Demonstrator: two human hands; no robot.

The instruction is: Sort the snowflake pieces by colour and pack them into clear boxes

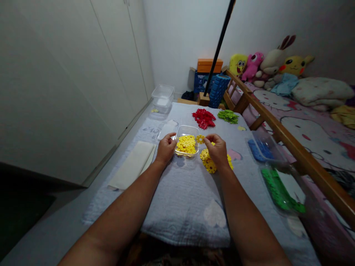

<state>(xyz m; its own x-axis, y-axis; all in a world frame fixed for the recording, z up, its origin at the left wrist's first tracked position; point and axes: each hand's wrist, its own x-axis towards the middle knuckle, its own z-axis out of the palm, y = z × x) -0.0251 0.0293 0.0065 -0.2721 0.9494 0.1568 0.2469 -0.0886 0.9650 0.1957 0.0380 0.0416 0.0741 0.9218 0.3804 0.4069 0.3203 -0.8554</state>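
Observation:
A clear plastic container (188, 129) stands in the middle of the table with many yellow flower-shaped discs (185, 145) inside. My left hand (165, 148) grips the container's left side, thumb and fingers at its rim. Between the thumb and fingertips of my right hand (217, 149) is one yellow notched disc (200, 139), held upright just right of the container. Below and behind that hand lies a loose pile of yellow discs (210, 166), partly hidden by the hand and wrist.
Red pieces (204, 118) and light green pieces (227, 116) lie in heaps at the back. Containers with blue pieces (260, 149) and green pieces (280, 192) stand at the right. A folded cream cloth (133, 164), a clear lid (167, 130) and stacked empty containers (163, 96) are on the left. A wooden bed rail (294, 136) borders the right.

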